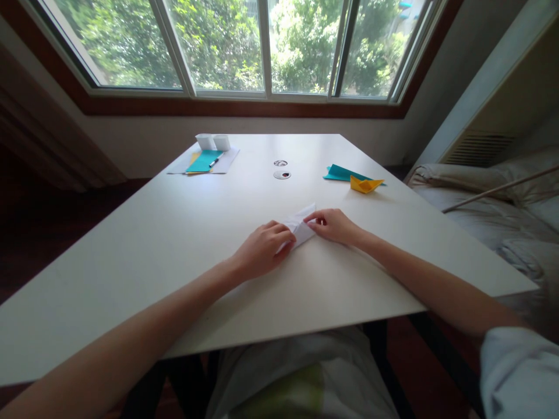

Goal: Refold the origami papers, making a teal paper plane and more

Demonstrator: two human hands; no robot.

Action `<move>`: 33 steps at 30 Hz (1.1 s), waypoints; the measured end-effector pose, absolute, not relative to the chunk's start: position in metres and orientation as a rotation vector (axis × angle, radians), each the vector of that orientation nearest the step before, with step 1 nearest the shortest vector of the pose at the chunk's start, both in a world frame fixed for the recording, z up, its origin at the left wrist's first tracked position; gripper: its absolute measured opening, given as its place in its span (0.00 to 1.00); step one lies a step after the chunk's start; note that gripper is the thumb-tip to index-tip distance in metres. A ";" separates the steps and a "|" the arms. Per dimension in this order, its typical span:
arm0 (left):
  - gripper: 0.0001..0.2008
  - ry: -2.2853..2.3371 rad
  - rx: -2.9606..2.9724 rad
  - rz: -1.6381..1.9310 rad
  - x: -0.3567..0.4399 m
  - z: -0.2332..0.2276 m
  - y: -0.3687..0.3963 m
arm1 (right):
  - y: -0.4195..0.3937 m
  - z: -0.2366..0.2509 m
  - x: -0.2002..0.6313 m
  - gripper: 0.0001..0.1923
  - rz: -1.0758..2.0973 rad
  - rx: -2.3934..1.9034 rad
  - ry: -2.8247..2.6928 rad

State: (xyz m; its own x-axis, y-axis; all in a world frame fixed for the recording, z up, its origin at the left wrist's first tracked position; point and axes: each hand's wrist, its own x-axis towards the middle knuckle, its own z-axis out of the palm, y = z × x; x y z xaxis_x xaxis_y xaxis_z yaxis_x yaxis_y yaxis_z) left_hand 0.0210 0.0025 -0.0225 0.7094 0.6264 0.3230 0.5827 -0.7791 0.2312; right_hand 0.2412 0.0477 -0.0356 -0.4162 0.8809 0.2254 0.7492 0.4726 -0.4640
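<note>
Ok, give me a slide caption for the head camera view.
Both hands, left hand and right hand, press a folded white paper on a white table.

White folded paper (301, 226), white table (174, 233), yellow paper boat (365, 185), teal sheet (343, 173), perhaps white cups (213, 141)

White folded paper (300, 226) partly under both hands' fingers.
</note>
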 end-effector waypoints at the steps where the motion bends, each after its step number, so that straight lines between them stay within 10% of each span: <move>1: 0.10 0.992 2.826 0.532 0.022 -0.023 0.002 | 0.048 -0.036 0.242 0.13 0.356 -1.343 -2.339; 33: 0.17 0.998 2.748 0.266 0.014 -0.027 0.013 | 0.050 -0.014 0.257 0.24 0.768 -0.908 -2.639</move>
State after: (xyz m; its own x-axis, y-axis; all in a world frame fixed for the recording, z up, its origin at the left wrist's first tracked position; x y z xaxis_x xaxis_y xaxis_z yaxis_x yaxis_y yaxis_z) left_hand 0.0143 0.0131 -0.0267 0.7549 0.6484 0.0983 0.6112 -0.7500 0.2527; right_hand 0.2568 0.0496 -0.0138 -0.7759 0.6280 0.0593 0.4981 0.6677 -0.5532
